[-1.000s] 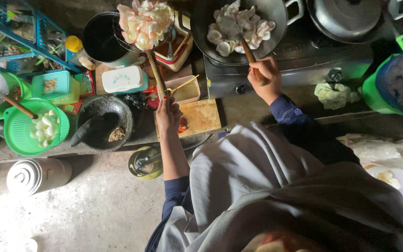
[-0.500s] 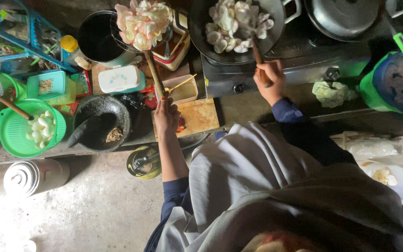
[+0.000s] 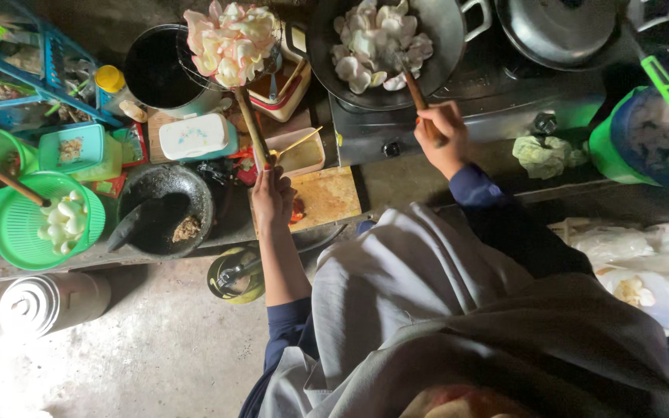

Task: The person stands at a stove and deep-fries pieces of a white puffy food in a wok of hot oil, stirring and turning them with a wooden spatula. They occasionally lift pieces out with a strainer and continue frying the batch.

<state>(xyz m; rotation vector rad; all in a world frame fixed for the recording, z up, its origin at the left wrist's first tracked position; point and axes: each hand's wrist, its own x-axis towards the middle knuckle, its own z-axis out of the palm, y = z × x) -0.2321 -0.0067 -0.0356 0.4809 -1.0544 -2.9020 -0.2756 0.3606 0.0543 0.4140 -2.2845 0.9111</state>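
While each grip holds a wooden handle, skimmer [image 3: 231, 42] left, wok [image 3: 385, 46] right, mortar [image 3: 166, 207] sits nearby.

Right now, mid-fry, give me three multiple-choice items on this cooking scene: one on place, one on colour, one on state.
1. Where is the loaded skimmer held?
A. over the floor
B. above the dark pot, beside the wok
C. inside the mortar

2. What colour is the colander holding a few crackers?
A. green
B. red
C. white

3. What is the right hand doing?
A. resting empty
B. lifting a lid
C. gripping a wooden stick that reaches into the wok

Answers: B, the skimmer sits left of the wok; A, its mesh is bright green; C, the fingers close round the stick.
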